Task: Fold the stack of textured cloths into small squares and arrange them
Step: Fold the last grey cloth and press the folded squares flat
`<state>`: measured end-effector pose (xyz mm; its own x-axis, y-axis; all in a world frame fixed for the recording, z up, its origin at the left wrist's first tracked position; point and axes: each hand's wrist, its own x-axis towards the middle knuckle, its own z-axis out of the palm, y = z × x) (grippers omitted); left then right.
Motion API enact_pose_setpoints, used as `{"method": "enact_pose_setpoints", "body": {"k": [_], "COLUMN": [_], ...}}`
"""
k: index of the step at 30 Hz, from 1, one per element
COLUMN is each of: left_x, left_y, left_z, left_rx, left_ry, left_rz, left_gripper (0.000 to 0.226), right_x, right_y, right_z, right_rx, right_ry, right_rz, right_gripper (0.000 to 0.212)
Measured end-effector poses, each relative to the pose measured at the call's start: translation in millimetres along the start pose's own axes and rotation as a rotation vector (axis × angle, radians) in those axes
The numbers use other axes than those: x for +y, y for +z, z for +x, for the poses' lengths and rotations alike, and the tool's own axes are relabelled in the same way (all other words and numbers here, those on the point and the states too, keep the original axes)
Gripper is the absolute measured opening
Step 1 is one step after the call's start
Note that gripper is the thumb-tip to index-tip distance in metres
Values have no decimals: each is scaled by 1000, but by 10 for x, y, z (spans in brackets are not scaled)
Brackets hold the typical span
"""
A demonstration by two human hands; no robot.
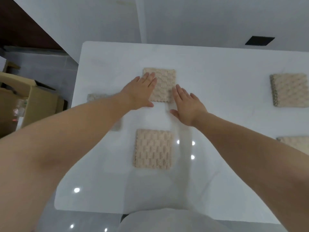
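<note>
Hands lie flat, fingers straight and holding nothing, on a glossy white table [217,61]: the left hand [140,92] presses on the left part of a folded beige textured square cloth [164,84] toward the middle of the far edge. The right hand [188,104] rests palm-down just beside that cloth's near right corner; whether its fingertips touch the cloth cannot be told. A second folded cloth [153,149] lies nearer the front edge, a far right cloth [290,90] and a near right cloth [296,143] sit by the right edge, and a left cloth [96,97] is mostly hidden under the left forearm.
</note>
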<state>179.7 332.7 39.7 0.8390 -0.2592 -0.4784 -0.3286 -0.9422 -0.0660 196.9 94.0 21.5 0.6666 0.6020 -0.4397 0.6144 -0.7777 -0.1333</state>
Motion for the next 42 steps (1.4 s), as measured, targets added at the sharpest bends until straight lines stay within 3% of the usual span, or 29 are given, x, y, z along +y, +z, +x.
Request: {"method": "enact_pose_setpoints", "body": {"k": [4, 11, 21, 25, 30, 35, 42], "left_x": [-87, -122, -457, -608, -748, -795, -717], "left_y": [28, 280, 287, 276, 312, 400, 368], "left_z": [354, 448, 434, 443, 480, 514, 529], "left_rx": [25, 115, 75, 157, 80, 34, -26], "left_ry": [36, 133, 164, 178, 111, 125, 90], "left_rz": [70, 140, 43, 16, 57, 54, 72], "left_gripper": [119, 93, 91, 95, 105, 111, 119], "right_x": [64, -36, -71, 73, 202, 110, 40], "right_y": [-191, -109, -127, -252, -401, -434, -402], "right_z": [395, 536, 723, 777, 1020, 1198, 1172], "right_rx": [-40, -69, 23, 86, -63, -183, -227], "right_ry": [65, -7, -80, -100, -124, -75, 6], "right_rz": [-35, 81, 0, -95, -224, -145, -223], "right_gripper": [99, 94, 91, 95, 110, 123, 119]}}
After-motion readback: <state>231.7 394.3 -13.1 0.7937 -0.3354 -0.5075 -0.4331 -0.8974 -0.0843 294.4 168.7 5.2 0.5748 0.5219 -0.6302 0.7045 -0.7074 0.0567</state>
